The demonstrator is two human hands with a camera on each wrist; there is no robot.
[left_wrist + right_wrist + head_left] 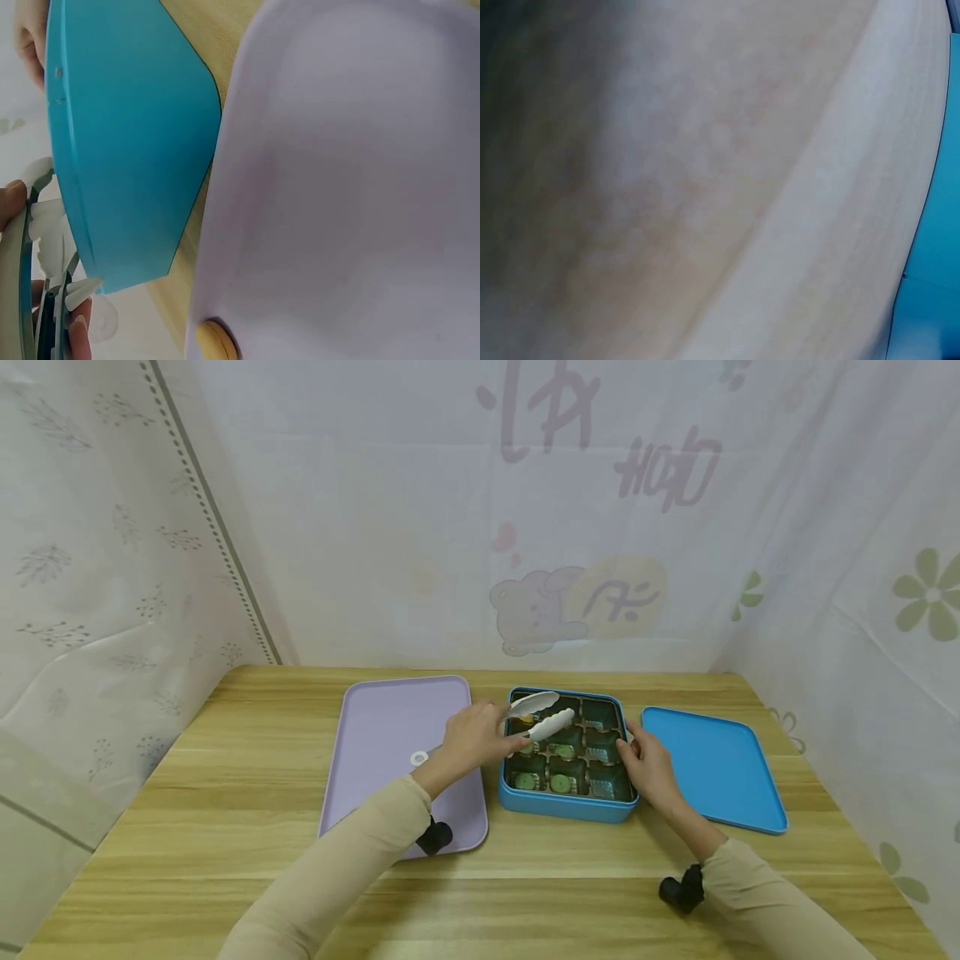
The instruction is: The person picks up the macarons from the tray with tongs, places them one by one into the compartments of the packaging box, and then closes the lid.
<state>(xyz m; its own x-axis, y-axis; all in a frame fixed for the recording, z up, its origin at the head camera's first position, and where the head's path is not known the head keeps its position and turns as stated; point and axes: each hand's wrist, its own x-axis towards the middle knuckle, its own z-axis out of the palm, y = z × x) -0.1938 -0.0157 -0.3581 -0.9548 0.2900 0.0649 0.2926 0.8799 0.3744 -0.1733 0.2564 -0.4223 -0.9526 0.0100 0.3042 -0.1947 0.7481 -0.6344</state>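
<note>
My left hand [474, 735] grips a pair of tongs [551, 724] with white scalloped tips, which stand apart over the back left of a blue box [562, 804]. In the left wrist view, fingers hold the tongs' arms beside the box wall. A dark divided insert [602, 746] fills the box. Green round pieces [560, 783] lie in several of its compartments, and a yellowish piece [527, 719] shows below the tongs at the back left. My right hand [651, 766] holds the box's right side, thumb at the rim. Mostly blurred skin fills the right wrist view.
A lilac tray [405, 714] lies left of the box, with a yellow piece [215, 341] near its edge in the left wrist view. To the right a flat blue lid [716, 768] rests on the wooden table [202, 793]. A patterned curtain [390, 527] hangs behind.
</note>
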